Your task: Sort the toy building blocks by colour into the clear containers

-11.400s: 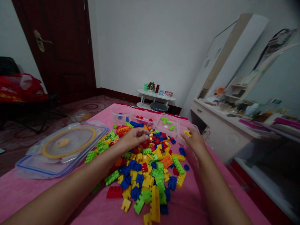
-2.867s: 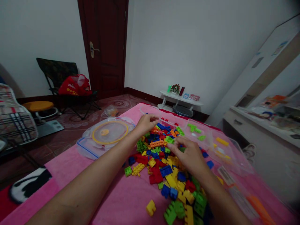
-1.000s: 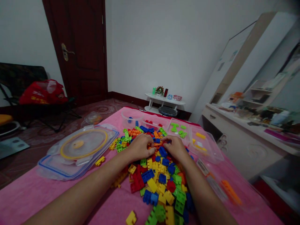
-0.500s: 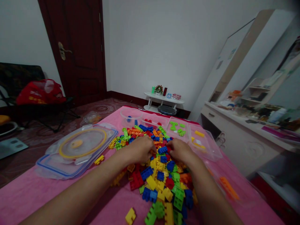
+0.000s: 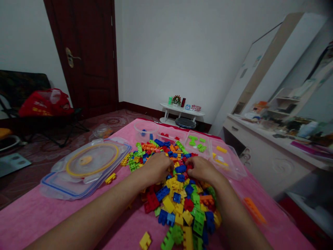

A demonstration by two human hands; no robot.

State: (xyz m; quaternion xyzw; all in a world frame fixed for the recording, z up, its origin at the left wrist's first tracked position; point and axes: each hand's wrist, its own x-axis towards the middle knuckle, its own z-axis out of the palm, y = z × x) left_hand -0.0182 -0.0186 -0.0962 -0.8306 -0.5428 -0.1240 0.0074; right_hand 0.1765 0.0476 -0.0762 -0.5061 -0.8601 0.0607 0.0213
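Observation:
A long heap of toy building bricks (image 5: 179, 208) in red, yellow, blue, green and orange lies on the pink cloth (image 5: 114, 215). My left hand (image 5: 160, 168) is at the left side of the heap, fingers curled down; whatever they hold is hidden. Across from it, my right hand (image 5: 201, 169) has its thumb and fingers bent around a red building brick (image 5: 189, 167). Between the two hands lies a blue brick (image 5: 180, 169). Behind the heap, clear plastic containers hold sorted bricks: blue (image 5: 146, 130), red (image 5: 170, 135), green (image 5: 199, 139) and yellow (image 5: 226, 163).
Clear lids (image 5: 85, 170) are stacked at the left. An orange brick (image 5: 255, 210) sits in another clear container at the right. Single yellow bricks (image 5: 145, 240) lie apart from the heap. A white dresser (image 5: 267, 149) stands on the right and a low white table (image 5: 182, 109) by the wall.
Both hands stay over the same part of the heap, with only slight finger and wrist movement. A few bricks near the hands have shifted.

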